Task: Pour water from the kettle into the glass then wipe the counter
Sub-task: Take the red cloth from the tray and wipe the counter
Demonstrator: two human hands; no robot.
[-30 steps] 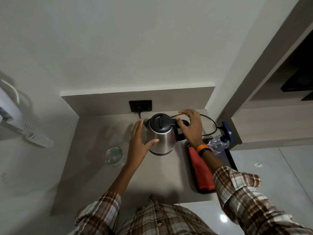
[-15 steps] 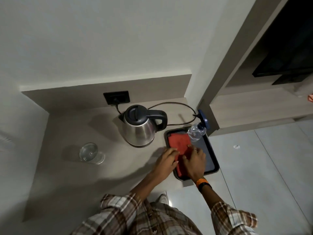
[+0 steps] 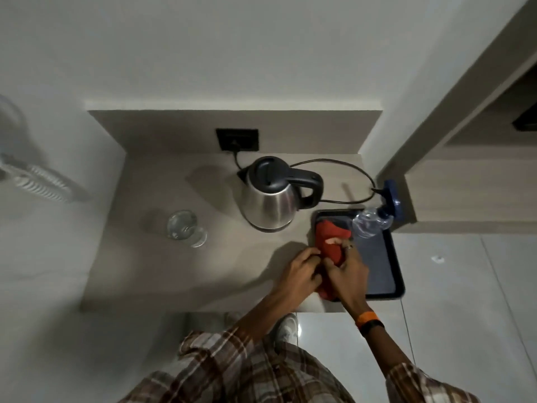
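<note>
Both hands, left hand (image 3: 300,271) and right hand (image 3: 347,269), pinch the red cloth (image 3: 329,242) on the tray (image 3: 398,274) at four o'clock of the kettle (image 3: 270,205). The glass (image 3: 186,228) sits at eight o'clock. Wiping the bench (image 3: 162,271) likely comes next: lift the cloth clear.

One kettle (image 3: 271,199), one glass (image 3: 186,228), one red cloth (image 3: 329,242), one tray (image 3: 380,274), one spray bottle (image 3: 374,219) and two hands are counted.

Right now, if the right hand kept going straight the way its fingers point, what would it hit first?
The right hand points up the tray, so probably the spray bottle, though depth is unclear.
</note>
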